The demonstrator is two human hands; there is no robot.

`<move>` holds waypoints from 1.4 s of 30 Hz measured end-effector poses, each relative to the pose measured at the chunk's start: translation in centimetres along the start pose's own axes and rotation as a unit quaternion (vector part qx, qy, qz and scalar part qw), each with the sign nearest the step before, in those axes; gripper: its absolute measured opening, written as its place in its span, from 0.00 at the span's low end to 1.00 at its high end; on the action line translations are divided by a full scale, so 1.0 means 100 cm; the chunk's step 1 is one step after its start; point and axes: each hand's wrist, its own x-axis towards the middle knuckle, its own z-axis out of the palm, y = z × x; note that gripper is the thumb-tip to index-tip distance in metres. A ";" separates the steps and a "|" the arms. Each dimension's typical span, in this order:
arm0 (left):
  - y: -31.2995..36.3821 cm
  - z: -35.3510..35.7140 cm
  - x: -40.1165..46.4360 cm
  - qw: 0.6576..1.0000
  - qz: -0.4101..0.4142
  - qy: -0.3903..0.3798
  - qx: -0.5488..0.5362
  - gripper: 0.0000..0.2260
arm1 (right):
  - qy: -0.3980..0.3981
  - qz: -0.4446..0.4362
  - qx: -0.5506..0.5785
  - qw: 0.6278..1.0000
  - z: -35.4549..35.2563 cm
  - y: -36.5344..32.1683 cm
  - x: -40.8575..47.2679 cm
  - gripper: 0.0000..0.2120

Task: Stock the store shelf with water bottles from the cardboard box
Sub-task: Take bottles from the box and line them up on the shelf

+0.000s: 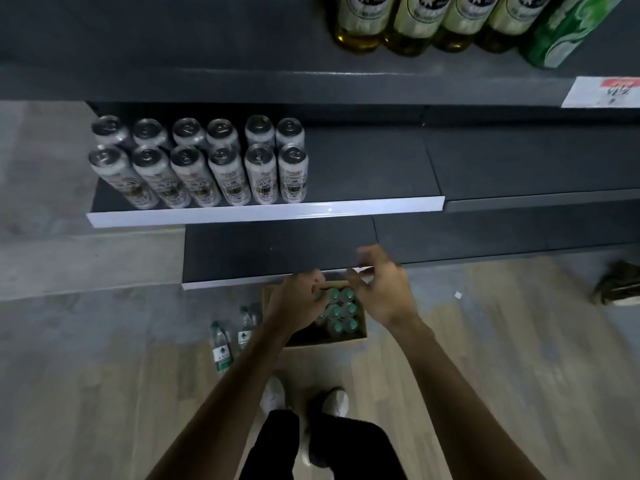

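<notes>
Two hands work over the cardboard box on the floor below the shelf's front edge: left hand curled on capped water bottles, right hand loosely apart above; likely heavy, slick plastic, best gripped below caps.

Both forearms are bare, with no sleeves behind the fingers of the left hand or right hand. Below: black trousers and white shoes.
</notes>
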 end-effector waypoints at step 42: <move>-0.332 0.394 0.129 0.981 -0.190 0.037 0.001 0.13 | -0.155 -0.003 -0.128 0.979 0.429 0.390 0.136 0.16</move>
